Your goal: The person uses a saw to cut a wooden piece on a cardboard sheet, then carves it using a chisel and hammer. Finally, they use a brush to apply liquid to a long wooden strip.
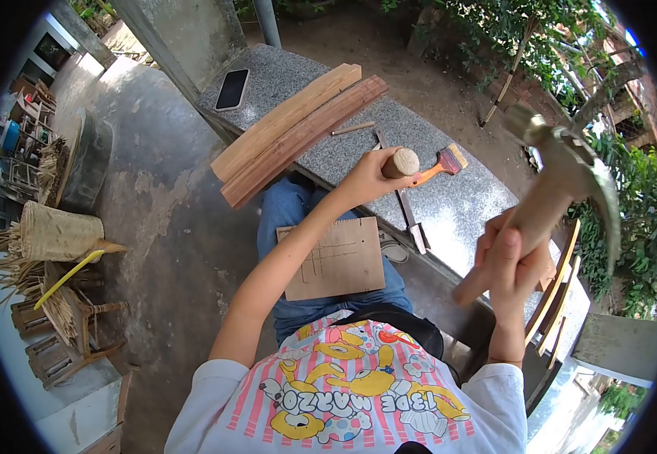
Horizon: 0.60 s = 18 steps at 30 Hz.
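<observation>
The person wears a white short-sleeved T-shirt point(358, 393) with pink stripes, yellow cartoon figures and lettering, plus blue jeans point(287, 212).

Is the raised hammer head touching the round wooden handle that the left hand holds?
Apart. The head view shows the hammer, raised in the right hand, well away from the wooden handle in the left hand.

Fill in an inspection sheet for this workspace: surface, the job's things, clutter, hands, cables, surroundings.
Surface: speckled stone bench, outdoors.
Job's things: round-ended wooden handle; claw hammer; thin board with pencil lines on the lap.
Clutter: two long planks, phone, paintbrush, metal strip, pencil.
Hands: left hand in a grip on the wooden handle; right hand holds the hammer raised.
Cables: nothing seen.
Surroundings: concrete floor, woven basket, bamboo sticks, small stools, plants.
</observation>
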Each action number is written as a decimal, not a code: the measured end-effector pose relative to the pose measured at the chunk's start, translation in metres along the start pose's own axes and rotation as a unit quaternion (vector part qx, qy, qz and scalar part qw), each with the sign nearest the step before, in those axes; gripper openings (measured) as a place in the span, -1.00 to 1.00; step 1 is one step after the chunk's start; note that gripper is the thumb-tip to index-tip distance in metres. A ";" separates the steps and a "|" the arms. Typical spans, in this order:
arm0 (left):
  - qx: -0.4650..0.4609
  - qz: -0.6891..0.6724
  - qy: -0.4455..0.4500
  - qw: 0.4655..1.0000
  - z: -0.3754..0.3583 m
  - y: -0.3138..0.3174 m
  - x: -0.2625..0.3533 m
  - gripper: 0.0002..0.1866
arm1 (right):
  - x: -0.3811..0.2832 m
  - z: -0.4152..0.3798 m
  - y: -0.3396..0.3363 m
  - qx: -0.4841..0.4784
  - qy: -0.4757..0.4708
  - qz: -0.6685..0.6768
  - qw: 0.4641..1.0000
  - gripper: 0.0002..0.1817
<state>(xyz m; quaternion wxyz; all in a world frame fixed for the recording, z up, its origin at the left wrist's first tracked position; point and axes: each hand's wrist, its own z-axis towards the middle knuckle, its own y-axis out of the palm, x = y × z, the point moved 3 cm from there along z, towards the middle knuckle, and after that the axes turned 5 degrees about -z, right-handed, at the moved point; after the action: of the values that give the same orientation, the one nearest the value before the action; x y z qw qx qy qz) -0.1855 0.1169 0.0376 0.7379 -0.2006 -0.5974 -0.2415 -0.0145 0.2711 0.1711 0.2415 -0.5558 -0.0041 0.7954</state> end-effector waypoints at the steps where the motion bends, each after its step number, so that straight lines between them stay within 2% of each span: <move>1: -0.001 0.000 0.001 1.000 0.000 0.001 0.001 -0.75 | 0.015 -0.004 0.009 -0.059 0.039 -0.100 0.992 -0.70; 2: -0.001 -0.038 0.020 0.999 0.000 0.001 0.004 -0.75 | 0.026 -0.007 0.018 -0.118 0.077 -0.198 0.970 -0.70; 3: -0.001 -0.076 0.038 0.996 -0.001 0.001 0.005 -0.75 | 0.029 -0.006 0.027 -0.202 0.116 -0.242 0.942 -0.69; 4: -0.002 -0.075 0.039 0.996 0.000 0.000 0.003 -0.75 | 0.034 -0.010 0.026 -0.169 0.083 -0.229 0.955 -0.71; 6: -0.005 0.016 0.053 0.998 0.000 -0.003 -0.002 -0.75 | 0.019 -0.008 0.012 -0.147 0.141 -0.209 0.956 -0.73; 8: -0.011 0.009 0.033 0.999 -0.002 -0.002 0.002 -0.76 | -0.008 -0.002 0.003 -0.098 0.137 -0.184 0.968 -0.76; 12: -0.012 -0.005 -0.007 1.000 0.000 -0.003 0.008 -0.75 | -0.022 0.003 -0.005 -0.003 0.063 -0.077 0.995 -0.75; 14: -0.013 -0.007 -0.007 1.000 -0.001 -0.004 0.003 -0.73 | -0.007 0.003 0.004 -0.023 0.062 -0.065 0.996 -0.77; 18: -0.022 -0.022 0.019 0.999 0.003 -0.010 0.002 -0.72 | 0.029 0.008 0.034 -0.218 0.116 -0.252 0.936 -0.68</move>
<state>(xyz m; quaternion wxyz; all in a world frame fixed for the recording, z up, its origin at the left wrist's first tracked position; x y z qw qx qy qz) -0.1932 0.1105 0.0399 0.7390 -0.1989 -0.5822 -0.2743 -0.0417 0.2541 0.1395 0.3059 -0.6638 -0.2894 0.6182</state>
